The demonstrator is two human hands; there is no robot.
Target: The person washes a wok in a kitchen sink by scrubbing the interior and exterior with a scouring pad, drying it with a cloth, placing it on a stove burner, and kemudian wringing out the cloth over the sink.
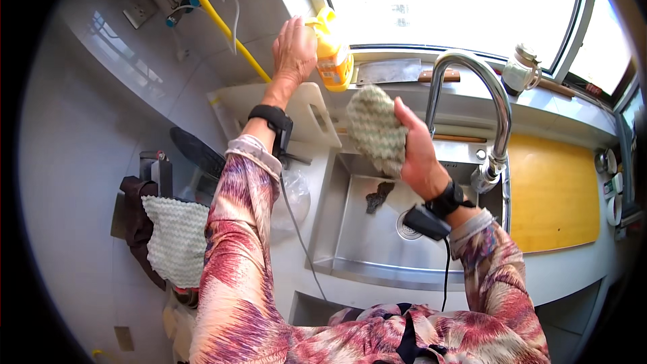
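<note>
My left hand (pixel 295 50) is at the handle of a yellow plastic bottle (pixel 334 63) on the window sill; its fingers curl at the handle, partly hidden behind the back of the hand. In my right hand (pixel 419 154) is a folded, green-and-white striped cloth (pixel 375 129), pinched between thumb and fingers above the left part of the stainless steel sink (pixel 354 237). Inside the basin lies a dark scouring pad or scrap (pixel 379 197), near the drain (pixel 408 227).
A cleaver (pixel 389 72) and a glass jug (pixel 519 71) stand or lie on the sill. The curved faucet (pixel 472 58) rises right of my right hand. A yellow board (pixel 553 192) lies right of the sink, a white cutting board (pixel 298 106) left. Another striped cloth (pixel 177 242) hangs at left.
</note>
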